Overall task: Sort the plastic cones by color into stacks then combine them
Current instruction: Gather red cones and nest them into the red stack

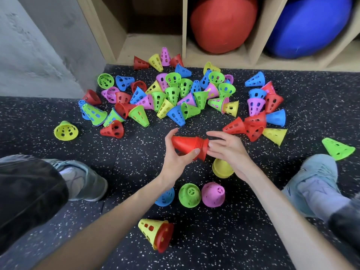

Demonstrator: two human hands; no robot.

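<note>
My left hand [176,152] grips a sideways stack of red cones [188,145], narrow end pointing left. Straight fingers of my right hand [227,148] touch the stack's wide rims. A heap of loose cones [171,96] in red, blue, green, yellow and pink covers the floor beyond my hands. Near me stand a yellow stack [222,168], a blue stack [165,197] partly hidden by my left forearm, a green stack [189,195] and a pink stack [213,194]. A yellow cone with a red cone nested inside [154,233] lies on its side closest to me.
My shoes [85,182] [315,182] rest on the black speckled floor at either side. A wooden shelf unit [184,30] behind the heap holds a red ball [224,22] and a blue ball [307,26]. Lone cones lie at far left [66,131] and far right [338,149].
</note>
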